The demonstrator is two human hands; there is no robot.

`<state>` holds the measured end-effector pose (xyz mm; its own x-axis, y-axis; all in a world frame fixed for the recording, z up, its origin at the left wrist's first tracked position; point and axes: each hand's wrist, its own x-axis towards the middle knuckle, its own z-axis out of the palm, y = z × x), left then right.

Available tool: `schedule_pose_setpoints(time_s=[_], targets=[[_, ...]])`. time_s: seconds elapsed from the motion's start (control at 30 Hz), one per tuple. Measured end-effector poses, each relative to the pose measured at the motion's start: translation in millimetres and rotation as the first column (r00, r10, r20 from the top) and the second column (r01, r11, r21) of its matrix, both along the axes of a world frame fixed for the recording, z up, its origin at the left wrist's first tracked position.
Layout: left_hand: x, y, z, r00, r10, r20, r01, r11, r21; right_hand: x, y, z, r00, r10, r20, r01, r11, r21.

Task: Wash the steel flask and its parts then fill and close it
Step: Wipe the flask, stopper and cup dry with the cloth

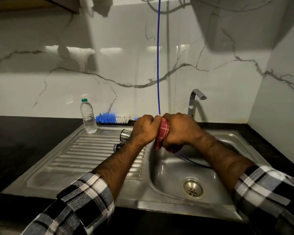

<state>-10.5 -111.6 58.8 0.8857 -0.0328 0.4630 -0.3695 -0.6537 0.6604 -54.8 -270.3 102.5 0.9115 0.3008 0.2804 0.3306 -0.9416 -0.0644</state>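
Left hand [143, 130]: raised above the edge between draining board and basin, knuckles up, fingers curled tight; grip clenched on the upper end of a red checked cloth [163, 135].

Right hand [178, 130]: directly beside the left, thumbs nearly touching, fingers wrapped round the same cloth; grip grasping it. The cloth is bunched between both fists, a loose end hanging below them over the basin. Both forearms reach forward from plaid sleeves [85, 200].

Steel flask [126, 134]: lying on its side on the ribbed draining board [85, 155], long axis roughly left to right, one end pointing left; the rest is hidden behind the left hand and wrist.

Flask part [117, 146]: small dark and metal piece, just in front of the flask, also on its side.

Sink basin [173, 167]: steel, drain strainer near its front.

Bottle brush [113, 118]: blue and white bristles, lying along the back of the surface.

Plastic water bottle [87, 116]: upright at the draining board's back left corner.

Blue tube [158, 65]: hanging vertically behind the hands, reappearing in the basin.

Tap [194, 100]: behind the basin.
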Motion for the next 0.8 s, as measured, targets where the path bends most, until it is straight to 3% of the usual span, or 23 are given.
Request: schedule_pose_setpoints(time_s=[0.1,0.17,0.23,0.3,0.37,0.43,0.57,0.8], targets=[[-3,9,-1,0.975,-0.124,0.182,0.108,0.989,0.098,7,-12,16,0.867,0.111,-0.485,0.025,0.964,0.266],[-2,9,4,0.977,-0.114,0.182,0.092,0.988,0.125,8,-14,18,0.794,0.187,-0.578,0.061,0.922,0.381],[-2,7,9,0.992,-0.018,0.128,0.008,0.997,0.081,5,-4,10,0.885,0.107,-0.454,0.061,0.938,0.34],[-1,4,10,0.997,0.077,-0.011,-0.077,0.997,-0.001,-1,10,-3,0.989,-0.041,-0.14,0.061,0.987,0.145],[0,1,11,0.974,0.133,-0.184,-0.156,0.981,-0.113,-4,14,-24,0.977,-0.035,0.213,0.044,0.998,-0.036],[0,-1,11,0.942,0.139,-0.306,-0.217,0.946,-0.239,-3,10,-41,0.912,0.035,0.408,0.018,0.992,-0.127],[0,1,12,0.94,0.115,-0.321,-0.211,0.936,-0.281,1,-1,-47,0.895,0.095,0.435,-0.02,0.984,-0.176],[1,13,21,0.987,0.062,-0.149,-0.088,0.981,-0.172,-7,-20,-14,0.99,0.031,0.141,-0.018,0.995,-0.096]])
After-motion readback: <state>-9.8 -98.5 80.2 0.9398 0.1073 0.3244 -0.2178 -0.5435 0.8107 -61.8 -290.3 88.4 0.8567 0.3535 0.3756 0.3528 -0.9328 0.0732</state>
